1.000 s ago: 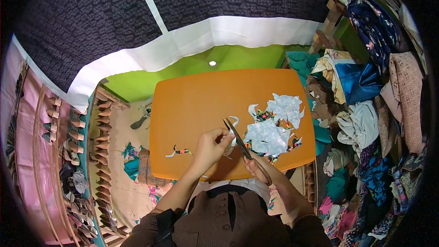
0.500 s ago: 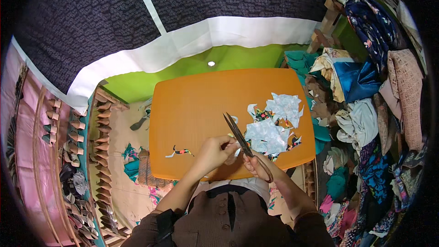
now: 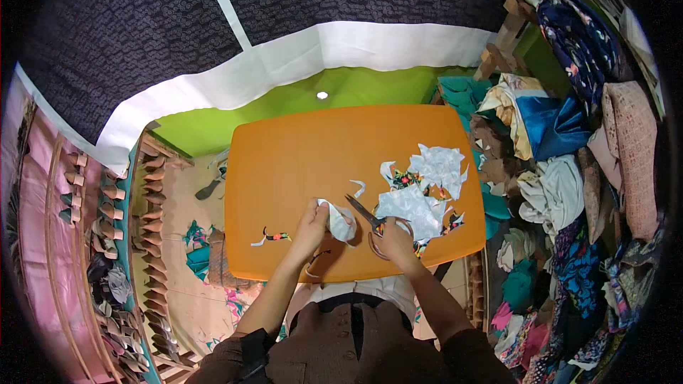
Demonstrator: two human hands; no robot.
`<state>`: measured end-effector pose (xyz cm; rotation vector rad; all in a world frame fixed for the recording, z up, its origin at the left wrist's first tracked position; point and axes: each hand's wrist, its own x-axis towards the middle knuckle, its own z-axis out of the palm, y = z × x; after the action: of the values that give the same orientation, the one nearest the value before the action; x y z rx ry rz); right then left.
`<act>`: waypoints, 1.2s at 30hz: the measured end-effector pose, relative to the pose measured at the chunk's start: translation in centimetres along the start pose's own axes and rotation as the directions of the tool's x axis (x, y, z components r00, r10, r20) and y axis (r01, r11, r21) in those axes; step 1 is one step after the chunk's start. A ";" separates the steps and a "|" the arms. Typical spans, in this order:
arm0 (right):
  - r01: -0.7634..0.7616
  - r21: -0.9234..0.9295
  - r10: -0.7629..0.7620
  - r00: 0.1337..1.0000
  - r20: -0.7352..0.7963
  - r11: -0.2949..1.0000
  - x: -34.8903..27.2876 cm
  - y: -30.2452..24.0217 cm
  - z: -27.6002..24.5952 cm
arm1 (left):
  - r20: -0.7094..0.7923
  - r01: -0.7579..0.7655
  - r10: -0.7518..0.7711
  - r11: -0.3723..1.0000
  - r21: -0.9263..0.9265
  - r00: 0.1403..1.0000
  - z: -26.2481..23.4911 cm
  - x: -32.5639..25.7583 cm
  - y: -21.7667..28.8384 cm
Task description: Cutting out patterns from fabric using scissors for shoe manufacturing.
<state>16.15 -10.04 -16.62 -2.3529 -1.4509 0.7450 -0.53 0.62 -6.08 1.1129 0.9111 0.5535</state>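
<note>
On the far left of our orange table lies a thin little strip of cloth, well apart from our hands. Next comes our left hand. Its fingers are pinched tight on a small white piece of cloth, held just above the table near the front edge. Then come the scissors, blades open, their tips right beside the white piece. Our right hand is closed around the scissor handles. Just past it sits a pile of cloth scraps, white with some flowery bits. Heaps of folded fabric stand to the right of the table.
</note>
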 end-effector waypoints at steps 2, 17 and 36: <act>-0.033 0.031 0.033 0.999 -0.003 0.999 0.2 0.5 0.6 | -0.024 0.189 -0.194 0.973 -0.133 0.981 0.3 0.4 -0.1; -0.113 0.686 0.145 0.989 0.011 0.719 -1.2 3.4 -0.1 | 0.006 0.306 -0.353 0.802 -0.513 0.936 5.1 2.3 -3.5; -0.166 0.793 0.401 0.910 -0.106 0.586 10.4 15.4 -13.0 | -0.132 0.087 -0.030 0.888 0.451 0.991 16.0 14.2 -7.8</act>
<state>38.69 -7.36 -16.19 -1.8736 -0.4399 0.8486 20.12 0.51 -15.69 1.4814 1.2181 0.3656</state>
